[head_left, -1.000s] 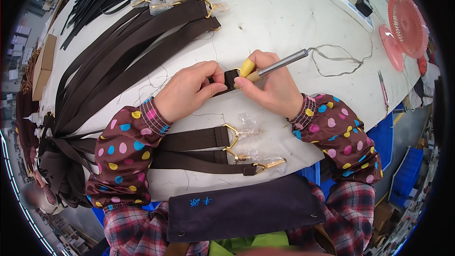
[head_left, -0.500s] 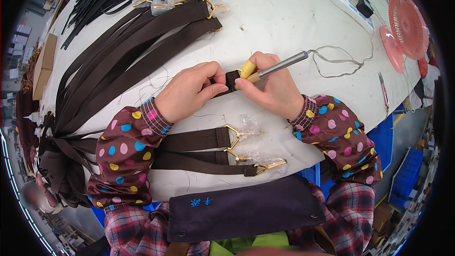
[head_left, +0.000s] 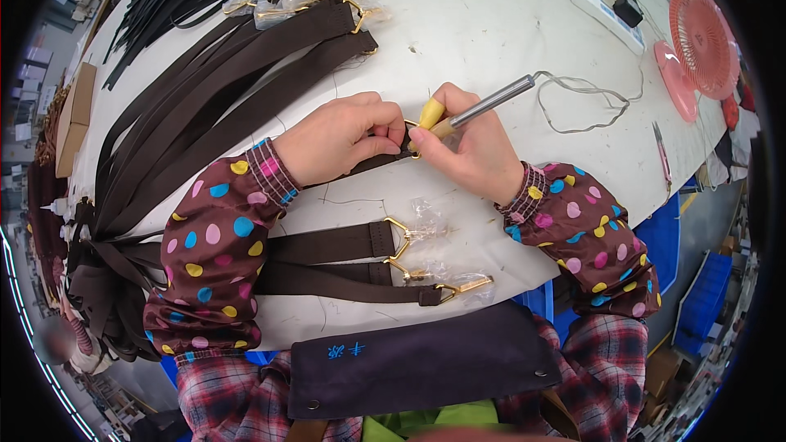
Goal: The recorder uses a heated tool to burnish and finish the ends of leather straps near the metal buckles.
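Note:
My left hand [head_left: 340, 139] pinches the end of a dark brown webbing strap [head_left: 375, 164], its fingers bent over the stitched part. A gold metal ring [head_left: 412, 124] shows at that end, between my hands. My right hand [head_left: 483, 155] grips a corded pen-shaped tool [head_left: 495, 101], like a soldering iron, with a metal barrel and tan lower part. A yellow finger cover [head_left: 430, 113] sits on my right index finger. The tool's point meets the strap end; fingers hide the exact contact. My fingertips nearly touch.
Brown straps with gold hardware lie in a bundle [head_left: 237, 65] at far left. More straps [head_left: 336, 243] with plastic-wrapped clasps lie nearer. A power strip [head_left: 606, 12], pink fan [head_left: 700, 41] and small pointed tool [head_left: 661, 151] are at right. The tool's cord [head_left: 589, 127] loops across the white table.
My left hand has shifted right and closed over the strap end, covering more of it. The right hand and the tool have barely moved, with the barrel dipping slightly leftward.

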Demonstrator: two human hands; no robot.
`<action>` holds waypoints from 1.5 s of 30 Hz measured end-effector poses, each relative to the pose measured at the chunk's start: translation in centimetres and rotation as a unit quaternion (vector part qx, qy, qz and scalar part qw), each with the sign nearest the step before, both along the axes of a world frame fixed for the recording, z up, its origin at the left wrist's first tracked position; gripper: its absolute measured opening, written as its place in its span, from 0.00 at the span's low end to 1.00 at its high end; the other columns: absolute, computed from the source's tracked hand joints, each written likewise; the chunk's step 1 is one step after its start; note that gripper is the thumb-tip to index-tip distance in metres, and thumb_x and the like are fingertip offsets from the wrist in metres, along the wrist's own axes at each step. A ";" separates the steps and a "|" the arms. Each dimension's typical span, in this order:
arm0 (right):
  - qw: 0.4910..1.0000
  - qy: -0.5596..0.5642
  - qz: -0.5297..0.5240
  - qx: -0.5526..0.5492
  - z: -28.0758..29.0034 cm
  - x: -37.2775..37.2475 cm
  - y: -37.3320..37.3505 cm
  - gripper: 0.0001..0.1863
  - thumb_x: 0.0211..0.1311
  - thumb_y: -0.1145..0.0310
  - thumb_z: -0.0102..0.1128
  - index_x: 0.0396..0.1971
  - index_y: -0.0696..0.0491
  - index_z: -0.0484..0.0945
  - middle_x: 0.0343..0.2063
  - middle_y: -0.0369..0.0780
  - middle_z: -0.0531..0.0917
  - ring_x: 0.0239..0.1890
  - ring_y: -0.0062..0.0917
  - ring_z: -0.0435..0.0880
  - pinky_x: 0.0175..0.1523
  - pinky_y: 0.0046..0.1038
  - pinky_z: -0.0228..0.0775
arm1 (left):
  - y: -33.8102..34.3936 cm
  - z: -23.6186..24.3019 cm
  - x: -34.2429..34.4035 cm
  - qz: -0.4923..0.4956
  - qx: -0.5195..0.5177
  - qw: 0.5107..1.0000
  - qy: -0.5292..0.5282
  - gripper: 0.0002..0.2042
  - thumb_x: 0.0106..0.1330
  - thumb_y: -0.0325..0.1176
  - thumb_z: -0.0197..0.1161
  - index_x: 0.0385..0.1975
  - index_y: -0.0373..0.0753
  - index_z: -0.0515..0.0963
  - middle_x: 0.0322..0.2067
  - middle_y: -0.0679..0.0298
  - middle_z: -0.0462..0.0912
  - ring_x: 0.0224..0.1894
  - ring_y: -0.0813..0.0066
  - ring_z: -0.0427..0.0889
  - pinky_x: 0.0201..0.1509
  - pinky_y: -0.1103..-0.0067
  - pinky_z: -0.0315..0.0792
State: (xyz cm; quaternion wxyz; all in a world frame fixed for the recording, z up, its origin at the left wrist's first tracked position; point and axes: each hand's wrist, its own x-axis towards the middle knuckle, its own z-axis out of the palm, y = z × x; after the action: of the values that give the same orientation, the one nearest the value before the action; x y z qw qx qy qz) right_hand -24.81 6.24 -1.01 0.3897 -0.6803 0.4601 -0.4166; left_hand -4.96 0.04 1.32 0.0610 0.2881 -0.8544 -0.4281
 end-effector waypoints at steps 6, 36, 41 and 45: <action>1.000 0.002 0.002 -0.004 -0.3 0.1 -0.1 0.09 0.56 0.75 0.60 0.26 0.57 0.67 0.19 0.35 0.75 0.23 0.15 0.71 0.29 0.20 0.62 | 0.1 -0.6 0.2 0.008 -0.018 1.000 0.019 0.04 0.61 0.30 0.61 0.31 0.40 0.72 0.28 0.62 0.72 0.33 0.66 0.74 0.38 0.74 0.69; 0.999 -0.017 -0.032 0.017 -0.8 0.8 -1.0 0.13 0.56 0.68 0.64 0.29 0.56 0.67 0.20 0.39 0.78 0.20 0.22 0.77 0.26 0.22 0.68 | 0.9 -0.1 0.3 0.173 0.144 0.974 0.031 0.06 0.69 0.31 0.53 0.35 0.35 0.67 0.26 0.65 0.71 0.21 0.82 0.71 0.18 0.84 0.70; 0.999 -0.009 -0.033 0.022 -0.9 0.8 -1.1 0.14 0.56 0.66 0.64 0.30 0.56 0.67 0.20 0.39 0.78 0.19 0.22 0.75 0.24 0.23 0.66 | 0.9 -0.1 0.3 0.174 0.146 0.973 0.037 0.06 0.69 0.31 0.52 0.35 0.35 0.67 0.25 0.65 0.71 0.21 0.83 0.71 0.18 0.84 0.70; 0.999 0.000 -0.030 0.019 -1.2 0.8 -1.2 0.14 0.56 0.66 0.64 0.30 0.56 0.67 0.19 0.39 0.78 0.19 0.22 0.75 0.24 0.23 0.66 | 0.9 -0.1 0.3 0.174 0.147 0.973 0.039 0.06 0.69 0.31 0.52 0.35 0.35 0.67 0.25 0.66 0.71 0.21 0.83 0.71 0.18 0.84 0.70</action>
State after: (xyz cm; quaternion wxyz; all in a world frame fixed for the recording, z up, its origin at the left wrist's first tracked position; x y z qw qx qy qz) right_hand -23.99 5.08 -2.18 0.3896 -0.6585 0.4882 -0.4198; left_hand -4.65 0.96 1.19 0.1246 0.4216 -0.7157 -0.5427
